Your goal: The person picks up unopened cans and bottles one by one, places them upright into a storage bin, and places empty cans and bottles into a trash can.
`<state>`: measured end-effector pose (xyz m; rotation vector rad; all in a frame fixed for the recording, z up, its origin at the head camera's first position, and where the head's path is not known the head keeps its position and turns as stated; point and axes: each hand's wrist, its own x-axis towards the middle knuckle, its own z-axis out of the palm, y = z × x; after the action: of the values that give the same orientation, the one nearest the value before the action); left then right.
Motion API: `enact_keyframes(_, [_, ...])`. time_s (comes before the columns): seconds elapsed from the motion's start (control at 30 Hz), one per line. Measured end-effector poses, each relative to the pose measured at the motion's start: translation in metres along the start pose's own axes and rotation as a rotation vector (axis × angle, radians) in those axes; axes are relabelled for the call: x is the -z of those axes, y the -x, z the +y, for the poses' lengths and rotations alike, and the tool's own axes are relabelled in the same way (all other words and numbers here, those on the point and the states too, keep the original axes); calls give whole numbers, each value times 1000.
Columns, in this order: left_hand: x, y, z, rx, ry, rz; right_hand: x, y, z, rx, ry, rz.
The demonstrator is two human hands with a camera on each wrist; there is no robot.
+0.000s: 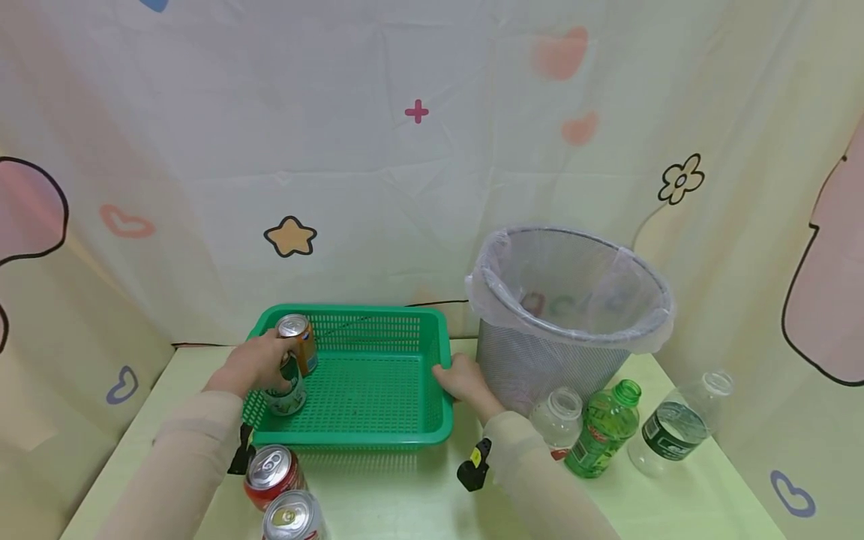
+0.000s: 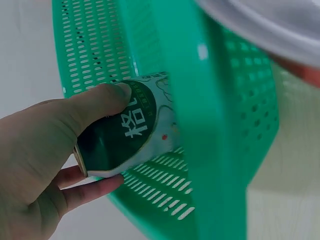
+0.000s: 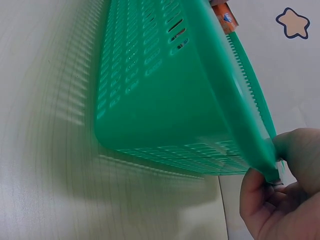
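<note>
A green plastic basket (image 1: 351, 437) with slotted sides stands at the back left of the table. Inside its left end, my left hand (image 1: 259, 365) grips a dark green and white drink can (image 2: 135, 125), thumb on one side and fingers on the other. Right behind that can, an orange can (image 1: 307, 349) stands in the basket. My right hand (image 1: 469, 382) pinches the basket's right rim between thumb and curled fingers, as the right wrist view shows (image 3: 295, 185) too.
Two cans, a red one (image 1: 273, 480) and a silver-topped one (image 1: 293, 517), stand before the basket. A mesh bin (image 1: 540, 367) with a clear liner is at the right. Near it stand a clear bottle (image 1: 559, 420), a green bottle (image 1: 604, 427) and a labelled clear bottle (image 1: 675, 427).
</note>
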<state>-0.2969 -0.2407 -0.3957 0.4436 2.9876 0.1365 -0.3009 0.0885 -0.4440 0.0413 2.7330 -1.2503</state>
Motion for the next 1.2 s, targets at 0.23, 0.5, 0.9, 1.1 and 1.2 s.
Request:
enact_keyframes(0.23, [-7, -1, -2, 20, -5, 19, -1, 0, 0, 4, -11, -2])
enact_keyframes(0.5, [-8, -1, -1, 58, -13, 24, -3, 0, 0, -4, -26, -9])
enact_keyframes(0.9, [-11, -4, 2, 81, -43, 43, -3, 0, 1, -3, -17, -6])
enact_keyframes(1.1, [-11, -6, 5, 91, -43, 51, -2, -3, 2, -19, -10, -8])
enact_keyframes(1.2, [-11, -7, 8, 97, -49, 47, -2, -3, 2, -19, -12, -9])
